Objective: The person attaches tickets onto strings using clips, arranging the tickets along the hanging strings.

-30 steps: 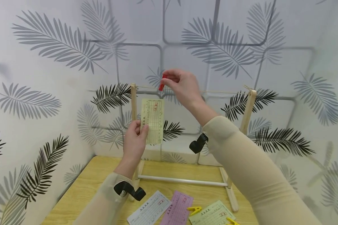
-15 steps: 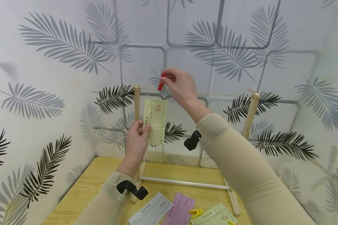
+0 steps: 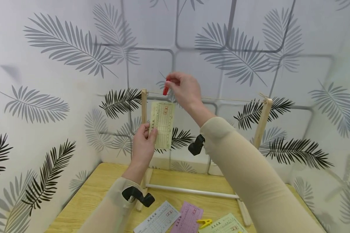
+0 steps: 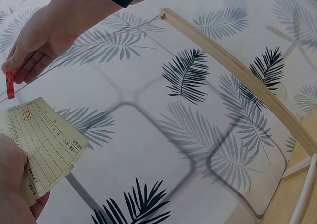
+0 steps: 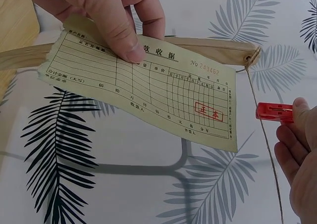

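Note:
My left hand (image 3: 143, 142) pinches a pale yellow receipt slip (image 3: 164, 124) by its long edge, thumb in front. The slip stands upright, its top edge just below the string (image 3: 230, 99). Between thumb and fingers, my right hand (image 3: 186, 89) pinches a red clothespin (image 3: 165, 88), pointing down at the string above the slip. In the right wrist view the tip of the clothespin (image 5: 275, 112) overlaps the string (image 5: 267, 144), while the slip (image 5: 143, 85) is a little apart from both. The left wrist view shows the clothespin (image 4: 10, 85) above the slip's corner.
A wooden frame with a left post (image 3: 144, 108), a right post (image 3: 263, 123) and a white bottom bar (image 3: 192, 191) stands on the wooden table (image 3: 84, 197). In front lie a white slip (image 3: 157, 218), a purple slip (image 3: 188, 217), a yellow-green slip (image 3: 223, 225) and a yellow clothespin (image 3: 204, 222).
The view has shifted slightly, so the scene sits a bit further right and lower. Both hands keep their holds; the slip's top edge and the red clothespin have come slightly closer together.

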Demonstrator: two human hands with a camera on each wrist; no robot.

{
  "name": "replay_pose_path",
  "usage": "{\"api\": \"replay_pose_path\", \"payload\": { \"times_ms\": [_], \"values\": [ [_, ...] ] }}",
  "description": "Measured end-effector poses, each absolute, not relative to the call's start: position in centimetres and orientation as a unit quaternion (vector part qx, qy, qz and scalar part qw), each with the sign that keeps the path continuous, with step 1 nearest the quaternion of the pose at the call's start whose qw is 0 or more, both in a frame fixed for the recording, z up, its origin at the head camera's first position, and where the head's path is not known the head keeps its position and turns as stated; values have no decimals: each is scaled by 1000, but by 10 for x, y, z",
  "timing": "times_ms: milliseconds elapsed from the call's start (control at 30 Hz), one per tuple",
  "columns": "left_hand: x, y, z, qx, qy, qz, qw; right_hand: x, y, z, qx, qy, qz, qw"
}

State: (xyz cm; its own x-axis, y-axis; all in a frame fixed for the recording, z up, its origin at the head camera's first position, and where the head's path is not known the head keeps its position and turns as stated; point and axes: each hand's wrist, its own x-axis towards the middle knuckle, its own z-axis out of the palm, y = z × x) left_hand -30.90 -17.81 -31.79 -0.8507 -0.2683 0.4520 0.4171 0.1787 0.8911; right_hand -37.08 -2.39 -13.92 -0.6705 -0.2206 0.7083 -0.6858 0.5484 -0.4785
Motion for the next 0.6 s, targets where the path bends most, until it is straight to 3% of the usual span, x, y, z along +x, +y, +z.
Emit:
{"api": "replay_pose_path", "payload": {
  "times_ms": [600],
  "values": [
    [-312,-175,-313,-56,-709,-645,279,-371,-34,-139,263,-859,331,289]
  ]
}}
